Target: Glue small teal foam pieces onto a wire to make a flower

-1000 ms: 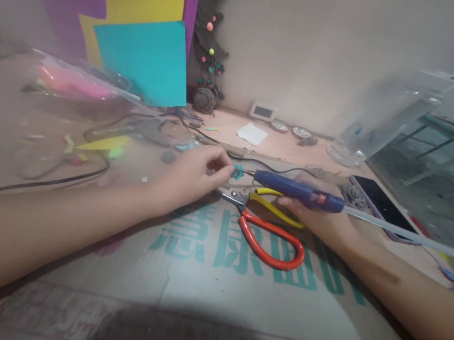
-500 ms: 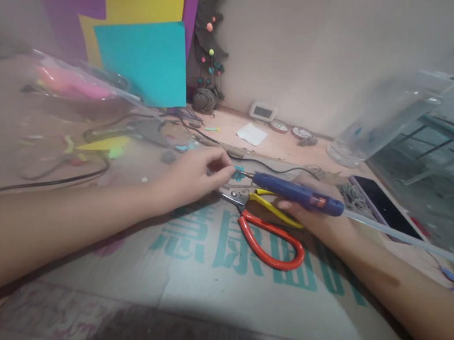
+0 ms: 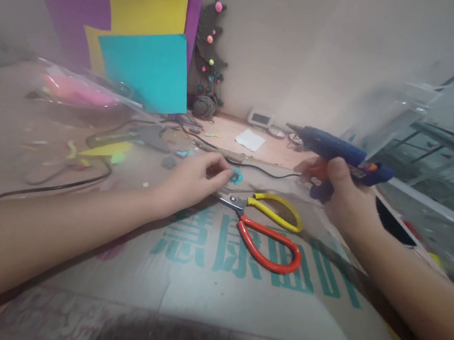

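Note:
Between the thumb and fingers of my left hand (image 3: 203, 180) is a small teal flower-shaped piece (image 3: 236, 177), just above the scissors. My right hand (image 3: 347, 197) is wrapped round the handle of a blue glue gun (image 3: 334, 146), raised at the right with its nozzle pointing left. Scissors with one yellow and one red handle (image 3: 268, 246) lie on the printed cardboard (image 3: 222, 298), their blades partly hidden under my left hand.
A black phone (image 3: 395, 223) lies behind my right wrist. Farther back are a white paper piece (image 3: 250, 139), a small clock (image 3: 261, 118) and a clear jug (image 3: 386, 125). Coloured sheets (image 3: 143, 70) and a decorated dark tree (image 3: 209, 44) stand at the left rear. A cable (image 3: 52, 187) crosses the left side.
My right hand has lifted the glue gun up and to the right, off the teal flower. My left hand still pinches the flower in nearly the same place.

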